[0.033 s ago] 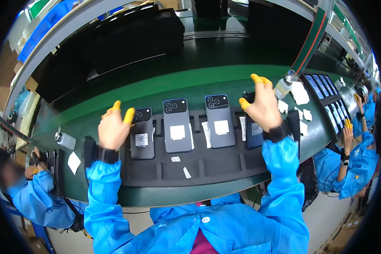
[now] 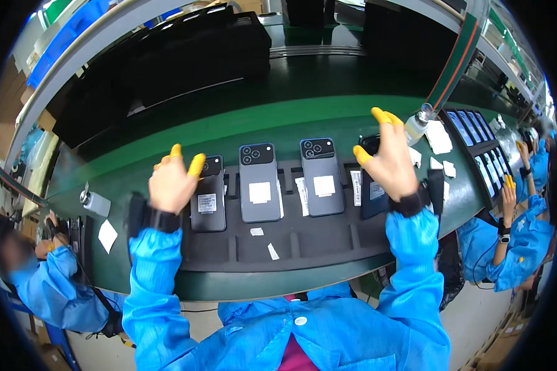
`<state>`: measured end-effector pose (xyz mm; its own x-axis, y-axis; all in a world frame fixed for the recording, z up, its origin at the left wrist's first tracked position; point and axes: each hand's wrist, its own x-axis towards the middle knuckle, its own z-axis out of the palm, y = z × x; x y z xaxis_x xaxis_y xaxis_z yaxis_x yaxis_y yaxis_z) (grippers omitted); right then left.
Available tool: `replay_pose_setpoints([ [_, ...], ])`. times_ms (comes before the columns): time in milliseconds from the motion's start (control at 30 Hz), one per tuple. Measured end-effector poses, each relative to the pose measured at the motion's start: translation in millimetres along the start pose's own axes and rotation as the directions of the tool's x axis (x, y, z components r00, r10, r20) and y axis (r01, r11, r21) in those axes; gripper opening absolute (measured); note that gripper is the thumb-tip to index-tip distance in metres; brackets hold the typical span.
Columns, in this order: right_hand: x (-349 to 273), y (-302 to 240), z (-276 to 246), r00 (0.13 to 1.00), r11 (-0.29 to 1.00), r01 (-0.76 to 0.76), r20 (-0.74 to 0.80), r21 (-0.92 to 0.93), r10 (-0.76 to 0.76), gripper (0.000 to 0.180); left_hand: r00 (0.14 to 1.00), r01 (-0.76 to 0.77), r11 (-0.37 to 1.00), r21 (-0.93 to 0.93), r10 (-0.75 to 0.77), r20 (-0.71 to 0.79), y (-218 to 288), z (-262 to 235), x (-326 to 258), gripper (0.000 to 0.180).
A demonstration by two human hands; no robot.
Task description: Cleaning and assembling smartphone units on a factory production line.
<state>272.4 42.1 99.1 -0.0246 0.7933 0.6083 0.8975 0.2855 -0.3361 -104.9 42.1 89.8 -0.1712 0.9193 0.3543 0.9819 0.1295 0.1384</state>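
Observation:
Several dark smartphones lie camera side up in a row on a black foam tray (image 2: 322,244). My left hand (image 2: 172,184), with yellow finger cots, is beside the leftmost phone (image 2: 208,207), fingers apart and holding nothing. My right hand (image 2: 393,157), also in yellow finger cots, is spread over the rightmost phone (image 2: 372,196) and partly hides it; nothing shows in its grasp. Between my hands lie two more phones, a left one (image 2: 258,176) and a right one (image 2: 320,167), each with a white label on its back. Whether my fingertips touch the outer phones I cannot tell.
Clear bottles stand on the left (image 2: 95,203) and right (image 2: 417,125). White wipes (image 2: 438,136) lie by the right bottle. Further right is a rack of phones (image 2: 476,145). Co-workers in blue sit on the left (image 2: 59,290) and right (image 2: 517,238). Black covers (image 2: 185,62) stand behind the bench.
Both my hands have shifted slightly to the right, still spread. The phones and the tray stay where they were.

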Motion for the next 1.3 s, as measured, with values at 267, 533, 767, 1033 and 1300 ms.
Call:
replay_pose_setpoints([
  [267,-45.5,-22.9,-44.4,0.988,0.755,0.146,-0.051,0.639,-0.148,0.098,0.999,0.042,0.981,0.190,-0.045,0.013,36.2,25.0,9.4,0.070],
  [533,-59.3,-11.3,-41.9,0.955,0.557,0.192,-0.022,0.808,-0.297,0.115,0.920,-0.234,0.430,-0.872,0.389,-0.055,-5.4,-44.3,-62.5,0.097],
  [767,-50.4,-3.8,-35.8,0.923,0.793,0.321,0.018,0.519,-0.385,0.076,0.907,-0.354,0.488,-0.798,0.388,-0.165,-34.3,-40.8,-89.6,0.101],
  [1033,-35.9,16.1,-35.7,0.908,0.288,-0.275,0.148,0.917,0.393,0.068,0.978,0.023,-0.024,-0.999,-0.208,0.027,-38.2,-22.6,-67.1,0.058],
  [1300,-14.7,25.1,-27.5,0.706,-0.465,-0.441,0.616,0.768,0.348,0.049,0.902,0.319,-0.745,-0.586,0.049,0.429,-43.7,-10.3,-42.4,0.046],
])
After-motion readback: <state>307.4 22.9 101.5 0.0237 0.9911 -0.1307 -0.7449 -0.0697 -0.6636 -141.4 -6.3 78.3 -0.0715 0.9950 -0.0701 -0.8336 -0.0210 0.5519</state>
